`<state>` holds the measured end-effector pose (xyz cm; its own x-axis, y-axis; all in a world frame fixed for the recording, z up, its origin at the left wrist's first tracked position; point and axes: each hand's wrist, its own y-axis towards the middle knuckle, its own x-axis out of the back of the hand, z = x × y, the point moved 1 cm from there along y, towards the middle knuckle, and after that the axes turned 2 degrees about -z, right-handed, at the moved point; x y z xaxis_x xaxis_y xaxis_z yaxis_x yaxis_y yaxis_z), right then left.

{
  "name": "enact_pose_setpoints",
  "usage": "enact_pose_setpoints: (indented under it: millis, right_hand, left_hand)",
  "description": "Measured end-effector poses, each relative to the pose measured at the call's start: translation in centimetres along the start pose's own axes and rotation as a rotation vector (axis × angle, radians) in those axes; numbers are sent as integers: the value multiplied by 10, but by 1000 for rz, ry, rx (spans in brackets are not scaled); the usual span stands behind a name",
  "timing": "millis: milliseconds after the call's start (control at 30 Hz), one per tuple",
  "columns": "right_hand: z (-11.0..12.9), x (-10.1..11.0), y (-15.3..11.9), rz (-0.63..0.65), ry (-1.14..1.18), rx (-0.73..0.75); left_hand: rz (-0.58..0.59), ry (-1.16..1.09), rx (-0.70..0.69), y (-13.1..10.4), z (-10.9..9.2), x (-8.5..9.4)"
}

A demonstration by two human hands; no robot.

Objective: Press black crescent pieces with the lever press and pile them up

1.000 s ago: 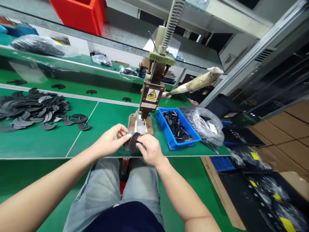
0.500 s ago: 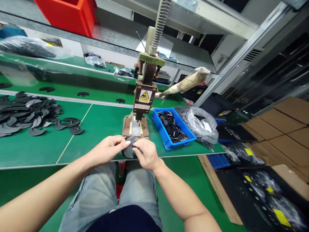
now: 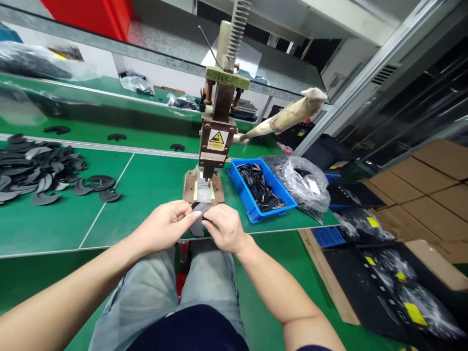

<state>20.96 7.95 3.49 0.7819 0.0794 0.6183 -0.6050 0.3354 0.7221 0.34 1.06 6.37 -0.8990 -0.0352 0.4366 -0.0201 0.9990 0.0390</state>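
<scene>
A curved, crescent-shaped dark grey plastic piece (image 3: 198, 225) is held at the table's front edge, just before the hand press (image 3: 215, 141). My left hand (image 3: 171, 223) pinches it from the left, thumb on top. Closed at its right side, my right hand (image 3: 227, 228) grips a small black piece (image 3: 205, 219) against it, mostly covered by the fingers. Behind the hands, the press base (image 3: 218, 189) carries a pale block under the ram. To the right, a blue bin (image 3: 252, 210) contains many small black plastic parts (image 3: 261, 187).
Many crescent pieces (image 3: 40, 168) are heaped on the green table (image 3: 146, 185) at left. The press lever (image 3: 285, 119) sticks out right, above the bin. A clear plastic bag (image 3: 305, 183) lies beyond the bin. Cardboard boxes (image 3: 413, 190) stand at right, and a red bin (image 3: 91, 17) sits on the shelf.
The view has shifted slightly. The crescent piece has turned a little between my fingers, and both hands stay closed in front of the press.
</scene>
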Motion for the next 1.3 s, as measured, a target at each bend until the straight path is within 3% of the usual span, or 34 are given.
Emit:
enact_pose_setpoints:
  millis: [133,267,367,433,567,633,733,867,1000,1100,1200,1300]
  right_hand:
    - [4,0,0,-62,28,-10]
    - [3,4,0,-42,62,-70]
    - [3,12,0,30,108,-80]
    - [5,17,0,77,195,-196]
    - [4,23,-1,166,385,-612]
    - [-5,28,1,192,368,-714]
    - [-36,45,13,207,146,-745]
    - [-105,81,55,162,-154,-759]
    - [-180,121,115,103,-448,-780]
    - [-221,138,144,189,-562,-796]
    - [-243,140,144,319,-647,-835]
    - [-249,133,119,468,-716,-906]
  left_hand:
    - [148,-145,65,8,1,5]
    - [53,-277,17,10,2,5]
    - [143,-414,12,6,7,-5]
    - [212,-438,29,3,12,-14]
    - [148,-386,1,4,30,-27]
    - [145,-353,-5,7,44,-31]
    - [99,-209,-3,8,73,-35]
    - [66,74,-112,4,103,-42]
    - [63,270,-258,-1,108,-51]
    - [62,327,-315,-1,106,-53]
    - [54,352,-324,-1,106,-53]
    - [37,363,-346,-1,105,-52]
